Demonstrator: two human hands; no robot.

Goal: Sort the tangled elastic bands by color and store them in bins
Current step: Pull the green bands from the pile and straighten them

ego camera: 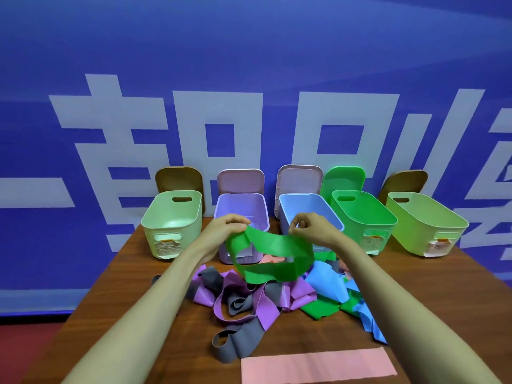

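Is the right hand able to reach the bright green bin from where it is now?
Probably yes. The right hand, pinching the green band with the left hand, hangs close to the bright green bin; its top is open and nothing stands between them.

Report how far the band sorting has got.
Done: nothing visibly binned; one pink band lies flat, apart. In hand: left hand and right hand hold a green band lifted. Left: the tangled pile of purple, grey, blue and green bands.
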